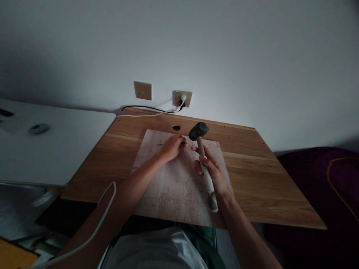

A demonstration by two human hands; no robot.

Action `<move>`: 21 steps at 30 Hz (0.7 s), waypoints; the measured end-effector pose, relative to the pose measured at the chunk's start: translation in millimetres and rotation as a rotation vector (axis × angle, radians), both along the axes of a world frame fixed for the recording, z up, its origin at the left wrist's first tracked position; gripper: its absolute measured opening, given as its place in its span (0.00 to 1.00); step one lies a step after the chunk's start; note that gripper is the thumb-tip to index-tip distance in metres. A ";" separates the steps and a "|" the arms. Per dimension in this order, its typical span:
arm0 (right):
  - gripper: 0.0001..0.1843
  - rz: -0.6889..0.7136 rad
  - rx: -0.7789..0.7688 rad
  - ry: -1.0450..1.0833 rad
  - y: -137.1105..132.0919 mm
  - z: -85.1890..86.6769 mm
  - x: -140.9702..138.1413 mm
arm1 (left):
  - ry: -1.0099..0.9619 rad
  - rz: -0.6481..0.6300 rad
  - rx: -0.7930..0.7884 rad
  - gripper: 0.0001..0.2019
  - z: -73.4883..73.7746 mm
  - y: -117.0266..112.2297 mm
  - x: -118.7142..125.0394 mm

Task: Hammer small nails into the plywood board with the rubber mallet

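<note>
A hammer (207, 179) with a black head and a pale, worn handle is in my right hand (213, 168). Its head points away from me, above the far part of a whitish-brown board (165, 190). My right forefinger reaches left of the handle toward my left hand (174, 147). The left fingertips are pinched together over the board's far edge. A thin line shows between the two hands, too small to name, and whatever the left fingers hold is hidden. Small dark marks (159, 144) lie on the board left of my left hand.
Beneath the board is a wooden tabletop (258, 172) with a dark round hole (176, 128). White and black cables run to a wall socket (187, 98) behind it. A white table (56, 149) adjoins at left. A white cord (105, 215) crosses my left arm. Dark purple fabric (311, 179) lies right.
</note>
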State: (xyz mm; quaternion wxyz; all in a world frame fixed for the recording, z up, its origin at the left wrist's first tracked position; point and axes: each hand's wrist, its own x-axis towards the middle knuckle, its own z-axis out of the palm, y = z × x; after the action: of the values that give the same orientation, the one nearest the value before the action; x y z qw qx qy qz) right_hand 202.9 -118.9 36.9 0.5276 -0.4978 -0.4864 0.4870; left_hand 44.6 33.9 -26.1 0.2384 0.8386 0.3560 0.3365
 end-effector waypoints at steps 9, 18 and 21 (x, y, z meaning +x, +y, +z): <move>0.33 0.066 -0.106 -0.023 4.0 1.7 3.3 | -0.048 0.002 0.043 0.35 -2.2 -0.9 -3.3; 0.30 -0.047 -0.057 0.048 3.6 0.3 3.6 | -0.004 0.002 0.054 0.15 -0.1 -1.2 -1.7; 0.30 -0.065 -0.066 0.044 4.6 -0.9 4.5 | 0.022 0.010 0.050 0.05 2.1 -1.2 -0.8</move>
State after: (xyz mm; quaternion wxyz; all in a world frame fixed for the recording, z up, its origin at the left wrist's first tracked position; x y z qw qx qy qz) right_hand 207.5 -114.3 36.0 0.5370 -0.5198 -0.4417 0.4964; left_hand 43.7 32.8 -24.0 0.2117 0.8461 0.3544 0.3373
